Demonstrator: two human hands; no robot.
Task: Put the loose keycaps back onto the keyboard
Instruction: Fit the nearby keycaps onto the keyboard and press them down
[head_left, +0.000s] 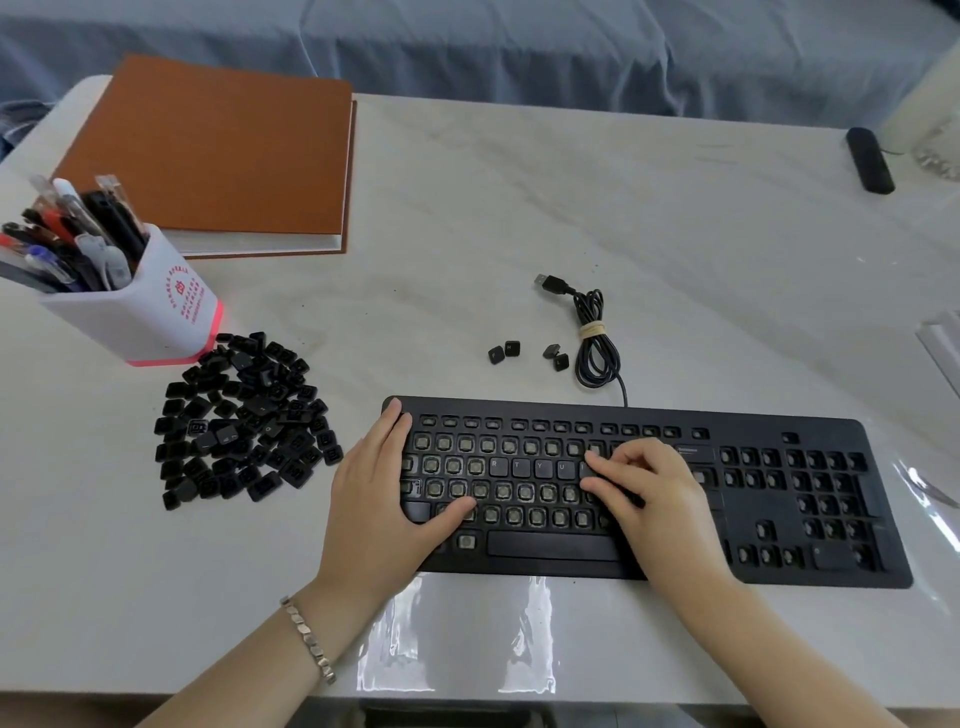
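Lying flat on the left end of the keyboard (779, 551), the left grip (387, 499) is released: its fingers are straight and close together, reaching up to the board's far left corner, while the thumb (452, 512) stretches sideways across the lower rows. Its wrist, which wears a metal bracelet (309, 642), comes in low over the near edge of the counter (675, 234).

The right grip (649, 488) sits over the right part of the letter rows with its back raised and its fingers (618, 457) curled downward, the tips touching the board just right of the U key. I cannot tell whether it is grasping a keycap, as the fingertips hide what is under them.

Most sockets on the keyboard are bare. A short run of letter caps (R, T, Y, U), the space bar and a few larger keys are seated.

The pile of loose keycaps (244, 421) lies on the counter to the left of the keyboard, just beside a white pen cup (156, 312). Four more keycaps (511, 348) lie behind the keyboard, near its bundled cable (595, 338). A brown notebook (218, 150) lies at the far left corner.
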